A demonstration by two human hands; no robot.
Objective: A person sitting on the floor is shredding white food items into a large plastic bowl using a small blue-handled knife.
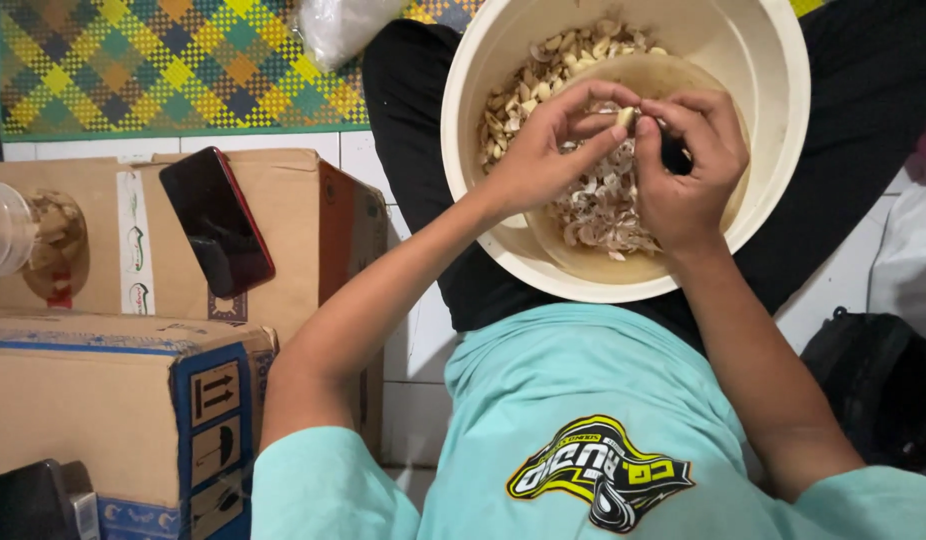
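Observation:
A cream plastic bucket (pixel 773 120) rests on my lap. Inside it are pale garlic cloves (pixel 543 70) at the upper left and a shallow tan bowl (pixel 593 262) heaped with papery peelings (pixel 603 205). My left hand (pixel 548 145) and my right hand (pixel 688 165) meet over the bowl. Both pinch one small pale clove (pixel 626 116) between their fingertips. A dark object shows inside my right hand's grip, too hidden to identify.
To the left stand two cardboard boxes (pixel 293 215) (pixel 113 400). On the far box lie a dark phone (pixel 218 222) and a clear jar (pixel 28 240) on its side. A woven checked mat (pixel 163 60), white floor tiles and a black bag (pixel 873 385) surround me.

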